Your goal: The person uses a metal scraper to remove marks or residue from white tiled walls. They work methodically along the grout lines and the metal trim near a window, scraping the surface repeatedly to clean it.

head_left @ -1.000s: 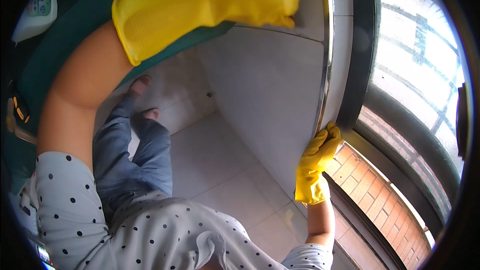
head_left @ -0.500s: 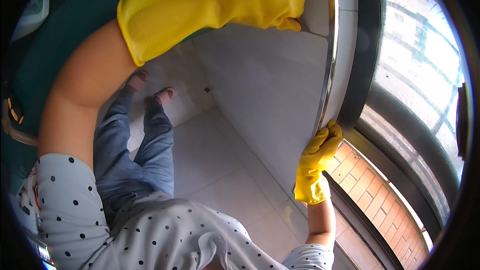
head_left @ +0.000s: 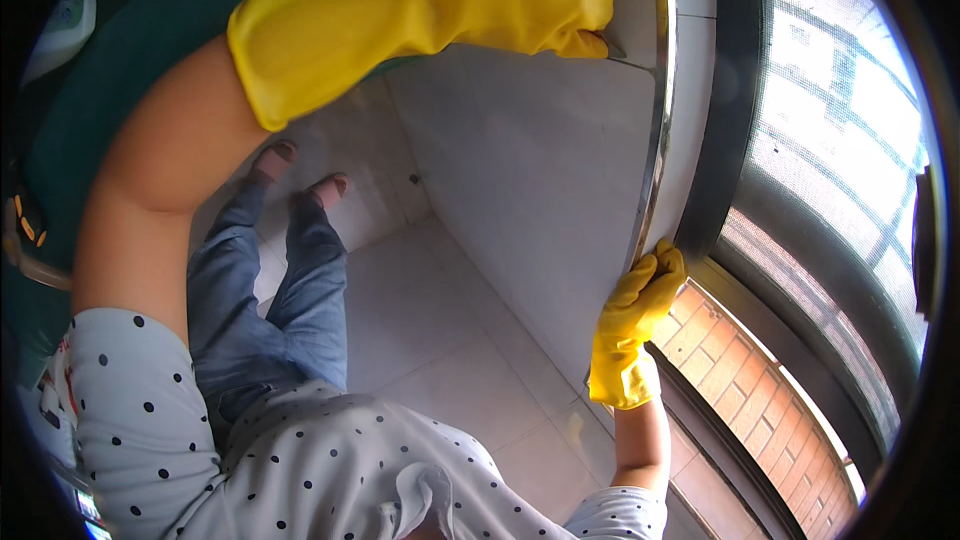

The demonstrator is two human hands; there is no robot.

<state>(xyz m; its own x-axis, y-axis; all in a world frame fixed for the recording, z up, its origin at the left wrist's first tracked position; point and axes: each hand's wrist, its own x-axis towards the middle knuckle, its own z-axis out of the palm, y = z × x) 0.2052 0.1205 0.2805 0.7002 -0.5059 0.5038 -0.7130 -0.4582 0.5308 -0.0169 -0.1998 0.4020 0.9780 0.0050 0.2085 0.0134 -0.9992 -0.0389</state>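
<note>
A loose yellow rubber glove covers my left hand (head_left: 560,5), raised against the pale tiled wall (head_left: 540,130) just below the ledge. Its fingers are curled closed. A small dark pointed tip (head_left: 613,50) juts from them beside a tile joint; the rest of what they hold is hidden. My right hand (head_left: 640,305), also in a yellow rubber glove, is closed over the near end of the metal-trimmed ledge (head_left: 657,140), fingers together on its edge.
A dark-framed window (head_left: 735,110) with a mesh screen runs along the right, above orange brickwork (head_left: 745,370). To the left stands a dark green surface (head_left: 110,50) with a white container (head_left: 65,25) on it. My slippered feet (head_left: 325,190) stand on the tiled floor (head_left: 430,310).
My left hand has shifted slightly to the right along the wall, and the dark tip shows more clearly at its fingers. The right hand has stayed in place.
</note>
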